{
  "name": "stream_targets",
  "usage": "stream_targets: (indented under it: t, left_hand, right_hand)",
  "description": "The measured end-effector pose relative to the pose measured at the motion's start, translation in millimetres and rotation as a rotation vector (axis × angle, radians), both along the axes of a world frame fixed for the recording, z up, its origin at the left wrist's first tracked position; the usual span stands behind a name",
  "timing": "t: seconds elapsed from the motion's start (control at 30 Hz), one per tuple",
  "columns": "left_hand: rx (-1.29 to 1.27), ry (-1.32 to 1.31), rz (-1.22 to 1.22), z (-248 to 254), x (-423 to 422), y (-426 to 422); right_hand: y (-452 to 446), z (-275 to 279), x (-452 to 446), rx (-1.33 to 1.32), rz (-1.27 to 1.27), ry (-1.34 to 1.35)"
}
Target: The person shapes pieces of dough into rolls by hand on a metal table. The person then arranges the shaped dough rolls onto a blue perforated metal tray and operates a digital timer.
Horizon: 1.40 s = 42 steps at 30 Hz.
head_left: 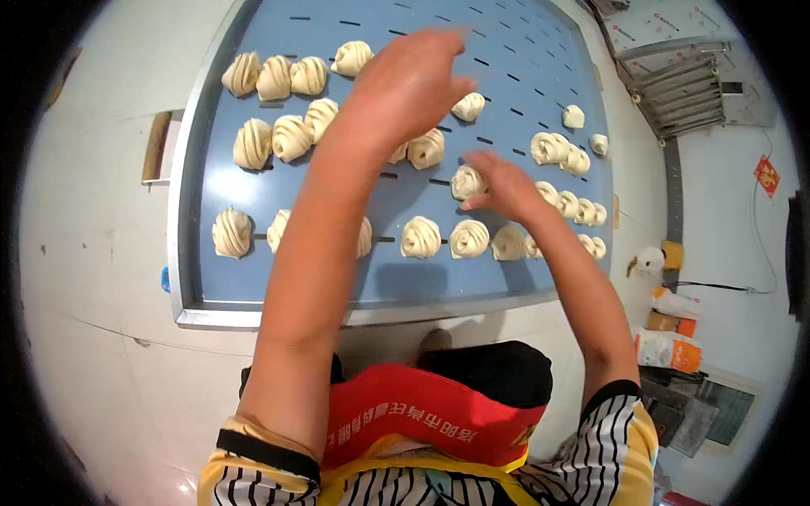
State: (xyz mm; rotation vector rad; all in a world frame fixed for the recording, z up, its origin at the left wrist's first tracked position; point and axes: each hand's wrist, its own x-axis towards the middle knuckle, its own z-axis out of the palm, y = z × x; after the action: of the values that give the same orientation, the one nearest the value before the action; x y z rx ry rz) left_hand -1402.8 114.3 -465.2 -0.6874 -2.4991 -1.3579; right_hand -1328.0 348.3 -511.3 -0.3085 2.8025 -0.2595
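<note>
Many twisted dough rolls lie in rows on a blue slotted tray (337, 291). My left hand (415, 80) is over the upper middle of the tray, slightly blurred, with thumb and fingers apart and nothing visible between them. A roll (351, 58) lies just left of it and another (468, 107) to its right. Lower down, my right hand (504, 187) has its thumb and fingers around a roll (466, 182) on the tray. My left forearm hides parts of several rolls.
The tray's raised metal rim (253, 319) runs along the near side. A metal rack (677, 97) stands at the upper right. Bags (668, 350) and a paper roll (649, 259) are on the right. My red apron (422, 409) shows below.
</note>
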Motion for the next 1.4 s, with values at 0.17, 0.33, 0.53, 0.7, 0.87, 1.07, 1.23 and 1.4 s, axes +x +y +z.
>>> stream_targets:
  t: [0.17,0.33,0.53,0.7,0.87,1.07,1.23,1.4]
  left_hand:
    - [-0.522,-0.072,-0.214,-43.2,-0.6,-10.1]
    - [-0.751,0.052,-0.079,-100.6,9.8,2.3]
    - [-0.7,-0.1,0.044,-92.1,9.6,13.8]
    - [-0.655,-0.082,0.021,-93.3,-2.7,4.6]
    - [-0.667,-0.04,-0.167,-93.8,-23.5,-41.7]
    - [-0.767,-0.07,-0.109,-89.1,-22.7,-39.3]
    - [-0.5,-0.03,-0.003,-100.7,-47.1,-66.1]
    - [-0.273,-0.097,-0.326,-103.1,-47.2,-103.8]
  right_hand:
    - [-19.8,-9.2,-37.8,-0.167,0.251,0.213]
    - [-35.2,-35.0,-51.0,-0.282,0.236,0.171]
    - [-47.2,-43.3,-20.0,-0.295,0.211,0.144]
    - [-58.2,-38.0,-9.5,-0.134,0.146,0.118]
    - [-78.7,-7.3,-19.6,-0.18,0.05,0.232]
    - [-99.5,-35.5,-69.2,-0.324,0.034,0.119]
    - [-113.5,-22.9,-53.8,-0.249,-0.123,0.175]
    - [-143.3,-34.1,-23.8,-0.237,-0.086,0.091]
